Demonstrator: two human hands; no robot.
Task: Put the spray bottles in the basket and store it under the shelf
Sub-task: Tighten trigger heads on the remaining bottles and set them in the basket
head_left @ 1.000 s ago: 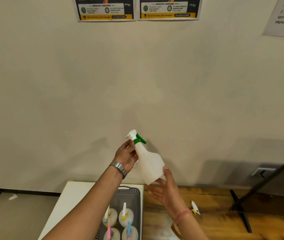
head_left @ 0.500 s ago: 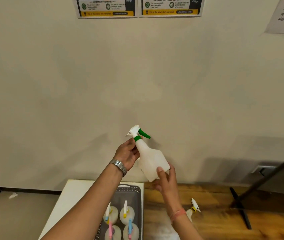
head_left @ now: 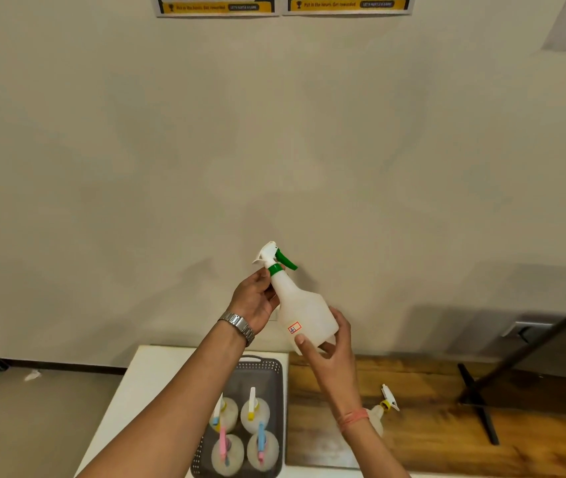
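I hold a white spray bottle (head_left: 304,312) with a green collar and trigger up in front of the wall, tilted, its head to the upper left. My left hand (head_left: 255,298) grips its neck just below the collar. My right hand (head_left: 330,343) cups its base, thumb beside a small red-framed label. Below stands a grey perforated basket (head_left: 257,365) on a white surface, holding several white bottles with pink, blue and yellow triggers. Another bottle with a yellow collar (head_left: 383,407) lies on the wooden top to the right, partly hidden by my right forearm.
The wooden top (head_left: 430,408) runs to the right, with a black bracket (head_left: 478,401) and a dark slanted panel (head_left: 557,343) at the far right. A grey surface with a black rim (head_left: 33,415) lies to the left. Posters hang on the wall above.
The bottle has turned in my hands, so its red-framed label now faces me. My right hand has closed further around the base. The view has tipped slightly downward.
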